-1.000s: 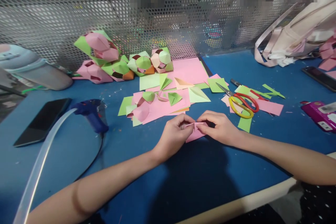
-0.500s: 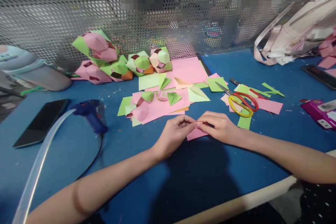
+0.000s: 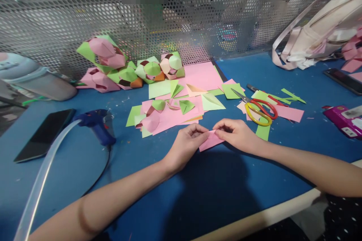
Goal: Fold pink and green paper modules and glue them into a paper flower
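Note:
A small pink paper piece [image 3: 209, 141] lies on the blue table [image 3: 215, 192], pinched from both sides. My left hand [image 3: 188, 145] grips its left corner with curled fingers. My right hand [image 3: 236, 134] pinches its upper right edge with thumb and forefinger. Just beyond the hands lies a pile of pink and green paper sheets and folded pieces [image 3: 172, 111].
Red and yellow scissors [image 3: 258, 109] lie on paper scraps to the right. A blue glue gun [image 3: 97, 124] and a dark phone [image 3: 43, 133] sit at left. Folded paper flowers [image 3: 127, 67] line the perforated metal screen [image 3: 70, 11]. A magenta box [image 3: 343, 120] and a pale bag [image 3: 319, 34] are at right.
The hands stay in place and keep working the pink piece; its fold has been pressed flatter and the piece now lies tilted between the fingertips.

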Motion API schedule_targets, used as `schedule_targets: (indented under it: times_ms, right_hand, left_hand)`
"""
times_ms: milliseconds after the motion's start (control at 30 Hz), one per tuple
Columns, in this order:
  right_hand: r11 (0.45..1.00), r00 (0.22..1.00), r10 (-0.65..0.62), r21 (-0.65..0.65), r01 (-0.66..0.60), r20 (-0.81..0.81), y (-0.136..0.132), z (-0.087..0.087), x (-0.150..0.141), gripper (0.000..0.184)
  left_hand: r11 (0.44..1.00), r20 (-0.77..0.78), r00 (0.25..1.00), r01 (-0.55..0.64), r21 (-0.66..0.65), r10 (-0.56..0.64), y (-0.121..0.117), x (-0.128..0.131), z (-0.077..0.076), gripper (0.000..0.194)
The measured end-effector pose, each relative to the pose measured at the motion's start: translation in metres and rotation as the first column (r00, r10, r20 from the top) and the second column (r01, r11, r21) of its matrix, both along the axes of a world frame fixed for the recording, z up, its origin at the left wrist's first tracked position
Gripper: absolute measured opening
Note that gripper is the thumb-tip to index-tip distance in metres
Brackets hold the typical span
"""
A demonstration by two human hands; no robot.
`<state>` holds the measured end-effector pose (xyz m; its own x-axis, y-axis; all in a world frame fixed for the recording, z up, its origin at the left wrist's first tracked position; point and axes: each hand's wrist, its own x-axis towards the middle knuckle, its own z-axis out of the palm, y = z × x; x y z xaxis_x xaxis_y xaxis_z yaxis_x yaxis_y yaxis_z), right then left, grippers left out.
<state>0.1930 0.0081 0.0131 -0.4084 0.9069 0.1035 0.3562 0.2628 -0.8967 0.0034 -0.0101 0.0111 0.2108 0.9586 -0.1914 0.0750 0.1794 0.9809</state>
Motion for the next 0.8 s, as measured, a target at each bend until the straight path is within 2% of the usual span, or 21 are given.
schedule_targets:
  times_ms: [300,533,800]
  right_hand:
    - [1.0,1.0,0.007,-0.02,-0.007,0.0,-0.0018,0.0035,-0.0007,0.014]
    - [0.999,0.999,-0.006,-0.044,0.004,-0.038,-0.0025,0.0012,0.0001,0.009]
    - [0.995,0.999,0.016,-0.094,-0.021,-0.05,-0.0038,0.0031,-0.0005,0.013]
  left_hand:
    - [1.0,-0.041,0.999,0.0,0.03,0.002,-0.0001,0.0016,0.006,0.012]
    - [0.999,-0.055,0.998,0.005,0.049,-0.003,-0.001,0.0022,0.0055,0.01]
    - [0.992,-0.074,0.997,0.015,0.123,-0.006,-0.0015,0.0022,0.0028,0.007]
